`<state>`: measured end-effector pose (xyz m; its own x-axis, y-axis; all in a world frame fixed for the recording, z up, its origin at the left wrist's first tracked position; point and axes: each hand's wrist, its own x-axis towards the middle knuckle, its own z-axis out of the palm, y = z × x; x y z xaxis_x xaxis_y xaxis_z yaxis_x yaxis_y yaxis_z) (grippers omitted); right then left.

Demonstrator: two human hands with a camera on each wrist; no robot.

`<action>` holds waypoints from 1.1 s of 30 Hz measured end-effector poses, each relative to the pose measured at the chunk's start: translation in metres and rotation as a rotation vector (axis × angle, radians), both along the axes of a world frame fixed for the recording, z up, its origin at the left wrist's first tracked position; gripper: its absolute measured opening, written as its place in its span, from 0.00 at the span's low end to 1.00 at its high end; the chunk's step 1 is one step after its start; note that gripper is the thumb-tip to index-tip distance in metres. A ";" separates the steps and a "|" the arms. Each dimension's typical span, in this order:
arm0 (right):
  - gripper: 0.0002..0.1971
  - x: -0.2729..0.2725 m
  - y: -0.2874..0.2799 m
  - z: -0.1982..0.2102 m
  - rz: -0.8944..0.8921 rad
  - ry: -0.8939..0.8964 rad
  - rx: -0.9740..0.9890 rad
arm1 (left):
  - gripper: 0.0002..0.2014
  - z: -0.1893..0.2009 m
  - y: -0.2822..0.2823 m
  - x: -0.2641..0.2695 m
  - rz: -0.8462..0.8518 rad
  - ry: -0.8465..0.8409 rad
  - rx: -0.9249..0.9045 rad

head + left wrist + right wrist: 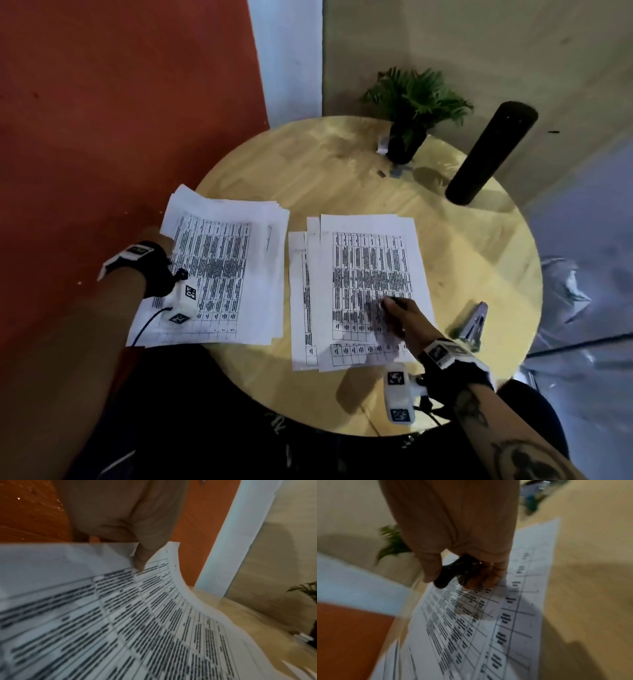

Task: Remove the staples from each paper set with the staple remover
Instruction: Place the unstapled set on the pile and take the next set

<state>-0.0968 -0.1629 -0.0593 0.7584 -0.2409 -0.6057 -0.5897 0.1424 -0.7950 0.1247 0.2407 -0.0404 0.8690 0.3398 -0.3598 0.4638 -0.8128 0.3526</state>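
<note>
My right hand hovers low over the right-hand stack of white printed table sheets, fingers clenched around the small black staple remover, thumb on one side, the others curled under it. Over on the left, my left hand pinches the far corner of the left-hand stack of white printed sheets, thumb on top of the page, and that corner bows upward while the rest lies on the round pale wooden tabletop.

This paper is light and floppy (it bends under its own weight), and thin enough to tear at a staple, so I would judge the best hold is right beside the stapled corner, pressed flat. The remover is small, hard and glossy; a firm pinch across its two wings should keep it from twisting.

No staple is visible to me in any view; too blurred. The remover sits above the middle of the right stack, well apart from the corner my left hand lifts. A metal stapler lies just beside the right stack.
</note>
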 end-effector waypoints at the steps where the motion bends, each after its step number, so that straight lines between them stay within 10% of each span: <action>1: 0.08 -0.001 -0.001 -0.003 -0.021 0.005 0.016 | 0.23 -0.002 0.004 0.002 -0.045 0.046 0.049; 4: 0.11 -0.003 -0.001 -0.016 -0.089 0.025 0.016 | 0.32 0.010 -0.011 0.025 -0.049 -0.026 -0.085; 8: 0.14 -0.001 0.002 -0.016 -0.124 0.006 0.065 | 0.20 0.033 -0.112 0.030 -0.149 -0.227 -0.197; 14: 0.20 -0.003 -0.003 -0.020 -0.147 -0.003 0.123 | 0.20 0.001 -0.235 0.004 -0.405 0.153 -0.249; 25: 0.13 -0.004 -0.007 -0.036 -0.111 -0.030 0.125 | 0.26 -0.018 -0.265 0.002 -0.297 0.163 -0.361; 33: 0.13 -0.005 -0.009 -0.042 -0.108 -0.029 0.102 | 0.52 -0.030 -0.262 -0.023 -0.134 0.120 -0.722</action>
<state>-0.1022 -0.1717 -0.1015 0.7488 -0.2597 -0.6098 -0.5439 0.2848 -0.7893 0.1013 -0.0209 -0.0701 0.8267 -0.1234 -0.5489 0.4464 -0.4501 0.7734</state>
